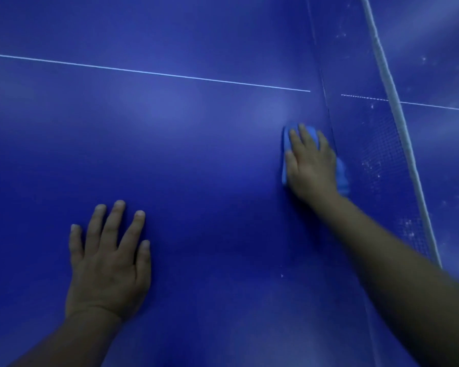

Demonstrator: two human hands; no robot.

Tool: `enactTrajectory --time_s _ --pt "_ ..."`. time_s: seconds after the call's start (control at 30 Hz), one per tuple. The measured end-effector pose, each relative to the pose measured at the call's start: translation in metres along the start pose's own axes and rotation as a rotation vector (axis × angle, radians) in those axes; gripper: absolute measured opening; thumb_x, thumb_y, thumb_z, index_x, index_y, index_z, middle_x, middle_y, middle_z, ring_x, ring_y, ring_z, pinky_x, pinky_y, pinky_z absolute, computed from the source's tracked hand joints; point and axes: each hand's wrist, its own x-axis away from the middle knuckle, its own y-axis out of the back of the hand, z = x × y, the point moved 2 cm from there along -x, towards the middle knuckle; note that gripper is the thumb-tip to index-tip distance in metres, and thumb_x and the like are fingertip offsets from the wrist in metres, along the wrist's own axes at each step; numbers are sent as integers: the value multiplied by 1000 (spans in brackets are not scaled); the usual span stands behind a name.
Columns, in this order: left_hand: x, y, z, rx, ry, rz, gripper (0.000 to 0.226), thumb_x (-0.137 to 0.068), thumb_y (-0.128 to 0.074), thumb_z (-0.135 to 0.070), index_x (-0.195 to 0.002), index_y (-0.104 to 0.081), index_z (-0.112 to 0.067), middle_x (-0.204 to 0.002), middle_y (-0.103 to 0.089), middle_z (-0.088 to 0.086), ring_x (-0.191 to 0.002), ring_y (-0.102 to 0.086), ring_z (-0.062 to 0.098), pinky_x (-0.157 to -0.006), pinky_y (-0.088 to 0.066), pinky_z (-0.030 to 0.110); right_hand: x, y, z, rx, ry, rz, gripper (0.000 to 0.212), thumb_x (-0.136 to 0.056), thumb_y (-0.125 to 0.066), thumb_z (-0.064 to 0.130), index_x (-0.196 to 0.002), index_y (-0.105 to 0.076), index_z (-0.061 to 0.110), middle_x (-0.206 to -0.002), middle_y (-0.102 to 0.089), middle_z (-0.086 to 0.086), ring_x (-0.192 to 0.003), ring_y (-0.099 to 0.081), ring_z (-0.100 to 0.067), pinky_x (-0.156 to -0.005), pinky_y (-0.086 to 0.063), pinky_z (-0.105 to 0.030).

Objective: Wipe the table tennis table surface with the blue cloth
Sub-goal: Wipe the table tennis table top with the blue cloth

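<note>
Right hand [312,164] laid flat with fingers straight and slightly spread on top of the blue cloth [285,154], pressing it onto the blue table [196,154] right beside the foot of the net [382,154], a little short of the white centre line [149,72]. Left hand [109,260] palm-down on bare table surface, fingers straight and fanned apart, holding nothing, well apart from the cloth. White specks [408,229] scattered past the net.
</note>
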Motion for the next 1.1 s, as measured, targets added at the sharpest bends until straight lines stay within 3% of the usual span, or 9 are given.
enactTrajectory --time_s 0.1,0.2,0.37,0.47,0.63,0.8,0.93,1.0,1.1 --pt "1 -1 1 -4 0 5 59 -94 -32 -41 -142 -53 -12 -156 -37 14 -148 -22 36 -118 -6 58 -38 -3 11 14 159 -52 61 -102 -16 39 -145 -48 8 -154 -41 -11 -138 -38 -45 -110 -33 -56" --pt "2 -1 2 14 -3 7 60 -95 -31 -42 -143 -52 -12 -156 -36 15 -148 -22 36 -118 -5 58 67 2 38 -17 704 -153 43 -97 -41 20 -134 -55 2 -148 -44 -15 -139 -34 -42 -109 -30 -55" --pt "1 -1 0 11 -1 4 60 -95 -31 -42 -143 -52 -12 -156 -36 15 -148 -22 36 -118 -5 58 196 21 21 -43 1262 179 55 -96 -48 39 -149 -40 33 -160 -30 8 -148 -25 -31 -117 -21 -50" --pt "0 0 1 15 -5 -5 59 -96 -32 -41 -143 -51 -12 -156 -37 15 -148 -22 36 -118 -7 59 86 4 25 14 1094 2 46 -101 -38 31 -146 -39 20 -153 -41 -7 -138 -39 -40 -111 -27 -54" --pt "2 0 2 17 -12 -27 58 -97 -31 -41 -143 -51 -12 -156 -37 15 -147 -24 37 -117 -9 62 -15 -4 73 -110 409 -131 45 -100 -38 31 -140 -55 17 -147 -52 -10 -130 -47 -49 -103 -38 -60" --pt "3 -1 2 39 0 -24 58 -96 -31 -41 -143 -51 -13 -157 -36 15 -148 -22 36 -117 -7 60 194 22 96 -32 1239 165 50 -93 -39 44 -141 -50 42 -151 -45 9 -141 -39 -29 -121 -12 -53" --pt "2 0 3 50 -2 -13 60 -96 -29 -42 -144 -50 -13 -157 -36 15 -148 -21 36 -118 -6 61 153 16 48 -9 1294 156 55 -91 -52 46 -143 -44 34 -150 -47 5 -141 -38 -29 -117 -28 -49" --pt "2 -1 2 44 -2 -10 60 -97 -29 -43 -145 -50 -14 -157 -35 14 -149 -20 35 -118 -5 60 69 3 32 38 1002 8 48 -95 -44 30 -141 -50 20 -148 -50 -9 -135 -42 -40 -111 -27 -48" --pt "3 -1 3 41 -7 -21 59 -96 -30 -43 -144 -51 -14 -157 -36 14 -148 -21 35 -118 -6 60 -6 3 -7 -68 172 -28 50 -101 -33 33 -147 -46 18 -156 -39 -5 -141 -36 -38 -114 -25 -49"
